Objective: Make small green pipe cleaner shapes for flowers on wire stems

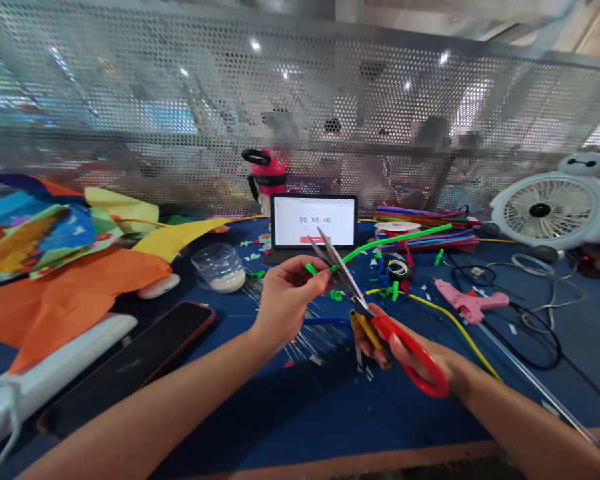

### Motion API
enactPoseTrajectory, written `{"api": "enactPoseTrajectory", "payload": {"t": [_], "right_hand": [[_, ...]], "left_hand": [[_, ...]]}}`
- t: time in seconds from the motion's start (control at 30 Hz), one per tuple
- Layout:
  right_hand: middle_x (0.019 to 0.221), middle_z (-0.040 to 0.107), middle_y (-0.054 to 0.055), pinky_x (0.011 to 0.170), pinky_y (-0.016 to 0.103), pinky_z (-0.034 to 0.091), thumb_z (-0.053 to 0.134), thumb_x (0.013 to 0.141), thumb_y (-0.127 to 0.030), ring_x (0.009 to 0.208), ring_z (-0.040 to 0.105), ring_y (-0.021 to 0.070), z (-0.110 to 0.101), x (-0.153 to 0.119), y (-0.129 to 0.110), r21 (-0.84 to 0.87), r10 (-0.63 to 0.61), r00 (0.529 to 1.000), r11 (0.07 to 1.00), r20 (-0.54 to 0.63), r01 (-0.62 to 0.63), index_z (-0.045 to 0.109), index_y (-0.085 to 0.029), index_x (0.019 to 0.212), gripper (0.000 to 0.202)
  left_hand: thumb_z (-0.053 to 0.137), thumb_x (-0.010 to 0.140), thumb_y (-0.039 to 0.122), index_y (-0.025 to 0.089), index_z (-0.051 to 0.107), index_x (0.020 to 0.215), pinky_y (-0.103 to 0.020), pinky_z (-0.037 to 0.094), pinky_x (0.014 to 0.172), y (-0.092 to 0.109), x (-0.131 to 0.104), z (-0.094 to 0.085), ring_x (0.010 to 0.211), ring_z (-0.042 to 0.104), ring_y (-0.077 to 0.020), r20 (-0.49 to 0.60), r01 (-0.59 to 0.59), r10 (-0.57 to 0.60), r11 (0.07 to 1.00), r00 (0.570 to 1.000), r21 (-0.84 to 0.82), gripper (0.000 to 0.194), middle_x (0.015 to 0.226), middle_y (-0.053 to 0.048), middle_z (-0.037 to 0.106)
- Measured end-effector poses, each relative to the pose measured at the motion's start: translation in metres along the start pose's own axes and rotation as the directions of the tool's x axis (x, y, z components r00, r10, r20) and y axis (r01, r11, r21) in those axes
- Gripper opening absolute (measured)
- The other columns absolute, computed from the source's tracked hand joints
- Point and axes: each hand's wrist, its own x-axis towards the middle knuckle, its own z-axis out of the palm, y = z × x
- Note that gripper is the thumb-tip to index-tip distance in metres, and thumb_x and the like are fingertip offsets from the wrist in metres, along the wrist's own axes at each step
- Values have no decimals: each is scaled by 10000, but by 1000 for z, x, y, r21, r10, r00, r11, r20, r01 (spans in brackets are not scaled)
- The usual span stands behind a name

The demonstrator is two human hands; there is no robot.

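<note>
My left hand pinches a bright green pipe cleaner near one end, between thumb and fingertips. A short tip sticks out on the left; the long part runs off to the right. In my right hand is a pair of scissors with red handles, tilted up to the left. Its blades are parted and cross the pipe cleaner just beside my left fingertips. Below the pivot, a mustard-yellow piece shows against my right fingers; I cannot tell whether it belongs to the scissors.
A tablet with a timer stands behind my hands. A clear plastic cup, a phone and coloured sheets lie left. Right are a pink glue gun, cables, pipe cleaner bundles and a white fan.
</note>
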Motion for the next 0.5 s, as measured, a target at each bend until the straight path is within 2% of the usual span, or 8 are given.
{"api": "enactPoseTrajectory", "payload": {"t": [0.33, 0.5], "right_hand": [[962, 457, 47, 680, 294, 394, 357, 836, -649, 722, 405, 137, -1, -4, 0, -86, -49, 999, 995, 4, 50, 424, -249, 1044, 456], [930, 457, 49, 646, 287, 396, 348, 798, -707, 718, 413, 139, 1, -3, 3, -119, -96, 995, 988, -17, 94, 442, -239, 1061, 545]], "left_hand": [[728, 595, 155, 164, 660, 652, -170, 450, 502, 0, -1, 0, 495, 502, -48, -6, 5, -5, 1000, 1000, 1, 89, 565, 32, 586], [726, 594, 158, 167, 659, 642, -175, 455, 506, 3, 0, 1, 486, 500, -46, -1, 13, -13, 1000, 1000, -4, 82, 557, 38, 578]]}}
